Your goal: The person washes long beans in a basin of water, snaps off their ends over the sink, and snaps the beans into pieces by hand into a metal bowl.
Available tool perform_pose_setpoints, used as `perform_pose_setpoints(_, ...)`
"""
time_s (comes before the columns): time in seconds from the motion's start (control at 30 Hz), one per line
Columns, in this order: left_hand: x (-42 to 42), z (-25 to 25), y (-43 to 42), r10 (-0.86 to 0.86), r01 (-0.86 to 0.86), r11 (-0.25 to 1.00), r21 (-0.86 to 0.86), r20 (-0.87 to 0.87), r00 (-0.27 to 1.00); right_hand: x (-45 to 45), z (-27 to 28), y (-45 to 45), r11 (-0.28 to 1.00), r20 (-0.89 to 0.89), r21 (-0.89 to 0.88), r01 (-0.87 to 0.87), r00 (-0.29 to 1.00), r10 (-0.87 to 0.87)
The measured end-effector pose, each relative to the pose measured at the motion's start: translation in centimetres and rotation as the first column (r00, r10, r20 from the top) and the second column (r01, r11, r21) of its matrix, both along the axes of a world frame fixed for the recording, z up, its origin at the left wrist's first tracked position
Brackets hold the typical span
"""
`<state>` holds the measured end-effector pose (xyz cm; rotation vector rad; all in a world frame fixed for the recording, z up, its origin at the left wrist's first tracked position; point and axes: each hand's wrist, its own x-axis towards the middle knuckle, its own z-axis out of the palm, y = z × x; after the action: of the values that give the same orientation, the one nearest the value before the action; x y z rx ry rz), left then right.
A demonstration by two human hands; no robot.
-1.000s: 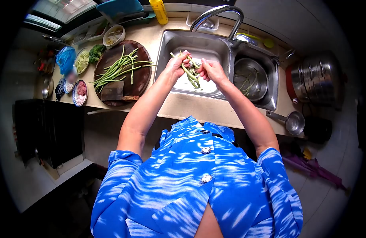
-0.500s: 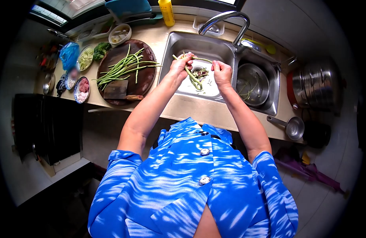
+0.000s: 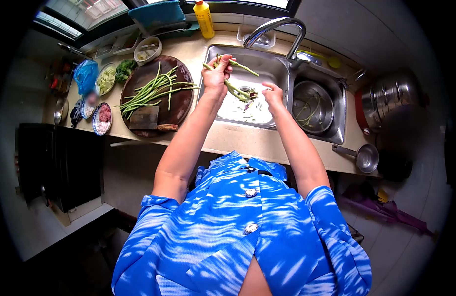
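Beans (image 3: 236,90) were gripped in the left hand (image 3: 217,75), jutting past its fingers, while the right hand (image 3: 273,96) was curled, contents unclear, by the basin's (image 3: 270,63) right edge.

The head-worn camera looks down at both hands (image 3: 217,76).

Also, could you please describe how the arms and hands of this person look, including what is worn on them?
The left sleeve and right sleeve are short and loose, bright blue with wavy white streaks. Below them, the forearms are bare. The left hand and right hand have no gloves, and no watch or bracelet shows.
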<state>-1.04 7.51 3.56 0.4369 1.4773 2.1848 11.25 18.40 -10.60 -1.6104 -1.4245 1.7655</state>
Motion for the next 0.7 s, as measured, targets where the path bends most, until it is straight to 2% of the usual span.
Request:
perform_pose_setpoints(0.03, -0.5, -0.6, 0.0, -0.082, 0.079, 0.997, 0.021, 0.169, 0.982, -0.3, 0.3, -0.5, 0.945, 0.044, 0.318, -0.075, 0.997, 0.064)
perform_pose_setpoints(0.07, -1.0, -1.2, -0.2, -0.165, 0.154, 0.986, 0.058, 0.328, 0.93, -0.6, 0.6, -0.9, 0.786, 0.103, 0.6, -0.15, 0.989, 0.11)
perform_pose_setpoints(0.1, -1.7, -2.4, -0.4, -0.201, 0.196, 0.979, 0.051, 0.387, 0.9, -0.3, 3.0, -1.0, 0.749, 0.131, 0.627, -0.215, 0.977, 0.171)
perform_pose_setpoints(0.13, -1.6, -2.4, -0.5, -0.202, 0.198, 0.979, 0.052, 0.386, 0.9, -0.4, 3.8, -1.1, 0.749, 0.131, 0.627, -0.214, 0.977, 0.17)
perform_pose_setpoints(0.2, -0.8, -2.4, -0.3, -0.189, 0.181, 0.981, 0.065, 0.512, 0.838, -0.1, 5.6, -1.0, 0.684, 0.079, 0.702, -0.199, 0.976, 0.203)
perform_pose_setpoints(0.27, -0.6, -2.6, -0.5, -0.199, 0.192, 0.979, 0.071, 0.537, 0.819, 0.0, 7.4, -2.2, 0.709, 0.032, 0.676, -0.199, 0.97, 0.242)
perform_pose_setpoints(0.33, -0.6, -2.8, -0.8, -0.215, 0.205, 0.975, 0.084, 0.581, 0.785, -0.4, 7.4, -2.7, 0.878, -0.289, 0.439, -0.19, 0.896, 0.338)
perform_pose_setpoints(0.5, 0.0, -2.2, -1.1, -0.293, 0.256, 0.956, 0.143, 0.491, 0.82, -0.2, 6.9, -2.5, 0.909, -0.216, 0.3, -0.289, 0.908, 0.36)
perform_pose_setpoints(0.53, -0.1, -2.3, -1.4, -0.299, 0.264, 0.954, 0.14, 0.454, 0.839, 0.4, 7.8, -2.9, 0.928, -0.25, 0.238, -0.285, 0.906, 0.342)
perform_pose_setpoints(0.6, -0.4, -2.0, -1.9, -0.279, 0.259, 0.96, 0.103, 0.362, 0.89, 1.0, 5.8, -2.4, 0.905, -0.229, 0.314, -0.288, 0.902, 0.366)
perform_pose_setpoints(0.7, -1.1, -1.0, -3.1, -0.254, 0.252, 0.967, 0.031, 0.162, 0.954, 3.1, 5.0, -1.8, 0.92, -0.22, 0.248, -0.305, 0.907, 0.36)
